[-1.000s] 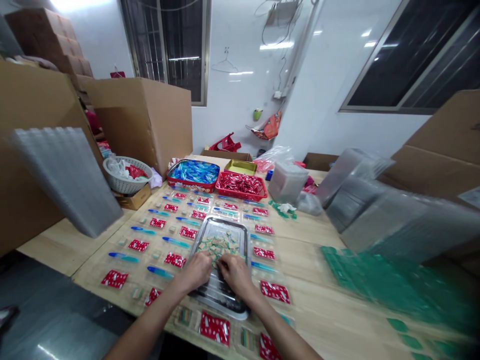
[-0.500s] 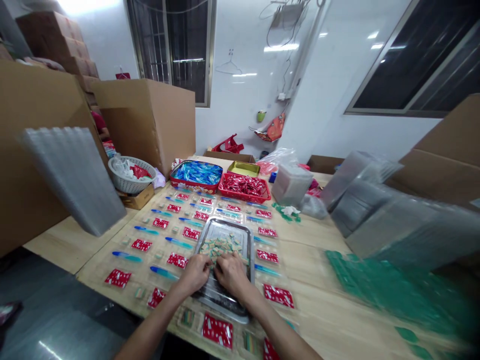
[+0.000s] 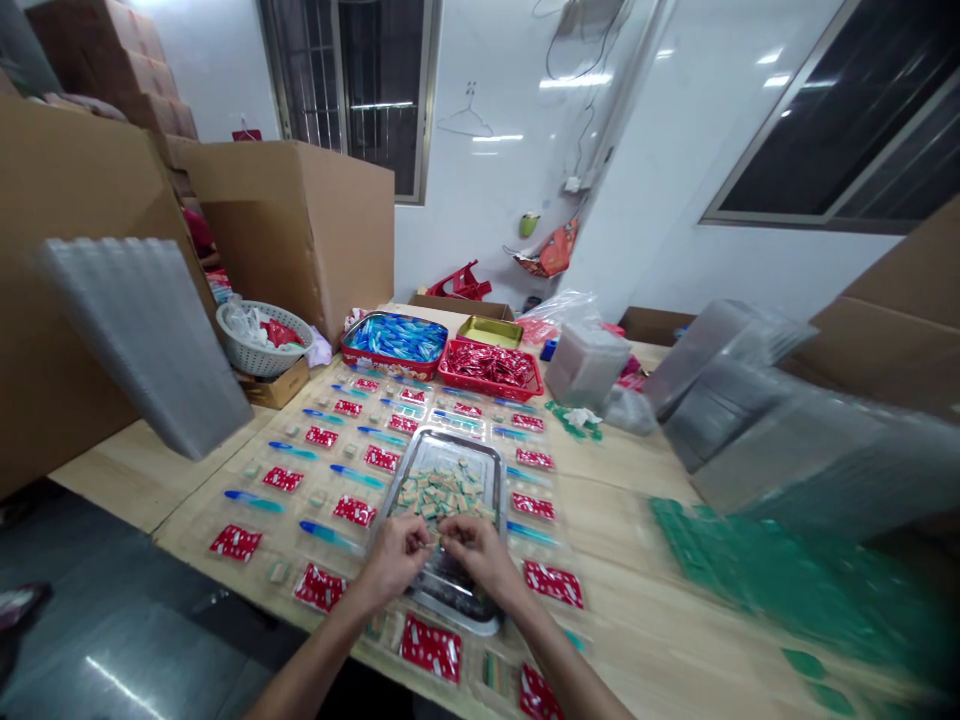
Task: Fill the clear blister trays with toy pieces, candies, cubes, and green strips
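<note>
A metal tray (image 3: 429,448) lies in front of me, holding a heap of small tan-and-green striped blocks (image 3: 442,488). Over the near half of the tray, my left hand (image 3: 396,556) pinches a small striped block, only its edge showing. My right hand (image 3: 484,556) is just beside it, fingertips pinched together; what they hold is too small to make out. Around the tray, rows of clear plastic blisters hold red patterned packets (image 3: 431,648) and blue plastic tools with pointed ends (image 3: 328,535). Some of their compartments hold striped blocks (image 3: 279,572).
Behind the tray stand a tin of blue pieces (image 3: 397,340), a red basket of red packets (image 3: 491,370) and a gold tin (image 3: 491,332). Stacked clear blisters (image 3: 150,340) lean at the left, with more (image 3: 795,440) at the right above green sheets (image 3: 750,560).
Both hands have lifted slightly from the heap and drawn apart a little. A small block edge now shows at my left fingertips.
</note>
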Demonstrator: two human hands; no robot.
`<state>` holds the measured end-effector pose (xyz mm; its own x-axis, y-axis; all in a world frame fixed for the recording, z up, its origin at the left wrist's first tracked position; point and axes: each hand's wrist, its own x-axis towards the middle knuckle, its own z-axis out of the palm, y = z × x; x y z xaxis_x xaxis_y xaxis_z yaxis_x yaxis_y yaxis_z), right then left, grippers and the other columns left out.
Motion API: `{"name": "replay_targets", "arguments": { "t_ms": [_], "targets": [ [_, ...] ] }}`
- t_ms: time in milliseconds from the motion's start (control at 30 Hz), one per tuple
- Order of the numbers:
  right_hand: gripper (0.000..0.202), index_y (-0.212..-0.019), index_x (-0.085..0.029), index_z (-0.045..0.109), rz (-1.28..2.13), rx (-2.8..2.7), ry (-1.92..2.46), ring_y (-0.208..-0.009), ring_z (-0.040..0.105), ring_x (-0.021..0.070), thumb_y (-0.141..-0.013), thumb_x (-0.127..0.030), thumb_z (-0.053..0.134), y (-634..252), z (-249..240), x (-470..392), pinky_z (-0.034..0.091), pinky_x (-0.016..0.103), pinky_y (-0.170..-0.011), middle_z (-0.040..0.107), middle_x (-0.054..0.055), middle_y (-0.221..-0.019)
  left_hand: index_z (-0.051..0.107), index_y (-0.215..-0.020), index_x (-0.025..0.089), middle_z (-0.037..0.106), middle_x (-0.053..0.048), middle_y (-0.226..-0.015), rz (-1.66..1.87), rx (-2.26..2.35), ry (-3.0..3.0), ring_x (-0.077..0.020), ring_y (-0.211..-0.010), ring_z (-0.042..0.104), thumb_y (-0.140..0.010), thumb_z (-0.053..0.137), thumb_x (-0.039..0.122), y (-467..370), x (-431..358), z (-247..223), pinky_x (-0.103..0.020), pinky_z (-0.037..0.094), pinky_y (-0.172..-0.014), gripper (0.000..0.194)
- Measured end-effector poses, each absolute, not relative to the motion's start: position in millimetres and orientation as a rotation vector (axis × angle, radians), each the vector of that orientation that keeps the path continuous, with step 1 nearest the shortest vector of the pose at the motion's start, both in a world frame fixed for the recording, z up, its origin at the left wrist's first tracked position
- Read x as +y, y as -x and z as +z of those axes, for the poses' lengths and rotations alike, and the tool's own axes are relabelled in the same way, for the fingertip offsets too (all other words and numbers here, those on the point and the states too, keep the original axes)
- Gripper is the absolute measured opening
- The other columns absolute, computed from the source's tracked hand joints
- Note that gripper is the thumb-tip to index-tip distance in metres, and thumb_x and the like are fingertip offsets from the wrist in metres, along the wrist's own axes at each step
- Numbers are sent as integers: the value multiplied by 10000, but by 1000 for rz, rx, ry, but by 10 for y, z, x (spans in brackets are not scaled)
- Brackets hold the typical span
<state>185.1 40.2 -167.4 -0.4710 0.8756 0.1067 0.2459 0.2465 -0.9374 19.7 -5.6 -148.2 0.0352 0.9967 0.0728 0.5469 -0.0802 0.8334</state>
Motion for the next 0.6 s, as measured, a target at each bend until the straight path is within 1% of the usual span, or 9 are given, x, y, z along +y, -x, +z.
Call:
{"name": "replay_targets", "arguments": {
  "t_ms": [67, 133, 200, 300, 400, 467, 600],
  "targets": [
    [152, -774, -161, 674, 1204, -1904, 1007, -651, 554, 150, -714, -148, 535, -1862, -1686, 334, 399, 234, -617, 629, -5, -670, 576, -679, 165, 549, 32, -642, 890, 1651, -1735, -99, -577, 502, -648, 555, 96, -220, -85, -1500, -208, 374, -562, 78],
    [175, -785, -160, 673, 1153, -1969, 1009, -674, 564, 155, -714, -125, 516, -1864, -1704, 266, 403, 242, -641, 641, 5, -698, 583, -762, 171, 543, 42, -635, 812, 1691, -1752, -104, -575, 501, -627, 549, 75, -230, -110, -1530, -211, 372, -562, 168],
    [200, -797, -159, 669, 1107, -2031, 1011, -709, 574, 163, -709, -100, 499, -1856, -1729, 208, 406, 254, -676, 652, 17, -735, 601, -822, 170, 559, 31, -668, 732, 1709, -1822, -121, -621, 519, -623, 545, 68, -231, -134, -1559, -224, 384, -600, 231],
    [220, -822, -164, 663, 1066, -2098, 1026, -720, 564, 165, -682, -84, 513, -1840, -1768, 150, 401, 260, -689, 649, 18, -758, 641, -812, 175, 589, 0, -738, 614, 1732, -1937, -150, -720, 540, -641, 552, 82, -227, -162, -1568, -252, 398, -685, 214],
    [225, -860, -164, 653, 1017, -2136, 1066, -700, 537, 165, -661, -110, 563, -1834, -1795, 122, 382, 259, -661, 628, 13, -746, 658, -834, 180, 612, -14, -788, 546, 1755, -1950, -164, -773, 550, -659, 567, 109, -229, -171, -1531, -259, 400, -718, 210],
    [236, -878, -166, 647, 990, -2140, 1100, -726, 532, 173, -658, -116, 577, -1835, -1803, 117, 375, 263, -670, 626, 17, -767, 662, -838, 181, 620, -13, -777, 506, 1773, -1938, -166, -769, 554, -666, 572, 129, -235, -164, -1503, -258, 396, -709, 200],
    [255, -880, -173, 640, 982, -2135, 1148, -770, 534, 180, -657, -84, 556, -1833, -1802, 128, 372, 274, -711, 627, 18, -791, 672, -805, 182, 607, 8, -680, 431, 1762, -1915, -145, -664, 539, -662, 568, 147, -243, -136, -1489, -240, 372, -634, 180]
  ]
}}
